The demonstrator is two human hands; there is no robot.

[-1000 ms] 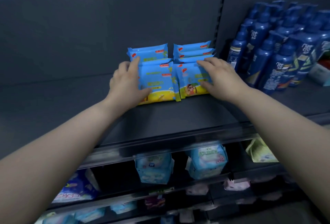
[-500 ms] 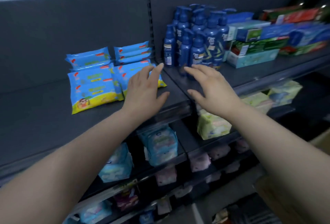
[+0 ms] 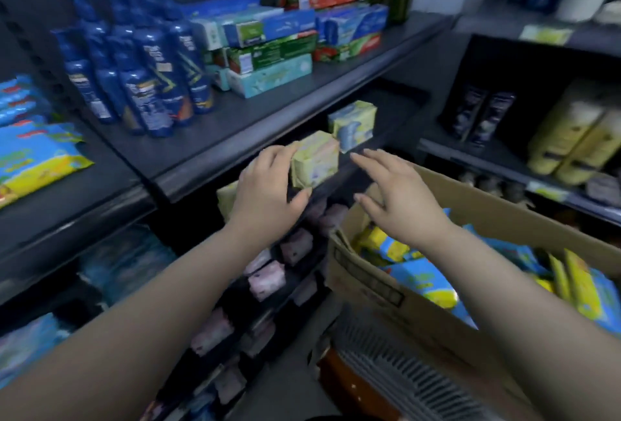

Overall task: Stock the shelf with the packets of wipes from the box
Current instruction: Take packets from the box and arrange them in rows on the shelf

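Observation:
Blue and yellow packets of wipes (image 3: 37,155) lie stacked on the dark shelf (image 3: 111,185) at the far left. A brown cardboard box (image 3: 386,283) at the lower right holds several more wipes packets (image 3: 423,281). My left hand (image 3: 268,192) hovers in front of the shelf edge, fingers spread, holding nothing. My right hand (image 3: 400,199) floats above the box's near corner, fingers apart and empty. Both hands are away from the stacked packets.
Blue bottles (image 3: 141,61) and toothpaste cartons (image 3: 268,47) fill the shelf to the right of the wipes. Green-yellow packs (image 3: 316,158) sit on the shelf below, pink packs (image 3: 268,276) lower still. A side rack at the right holds yellow packs (image 3: 578,138).
Both hands have left the packets on the shelf and swung right and down toward the box. The view has turned right, bringing the box into sight.

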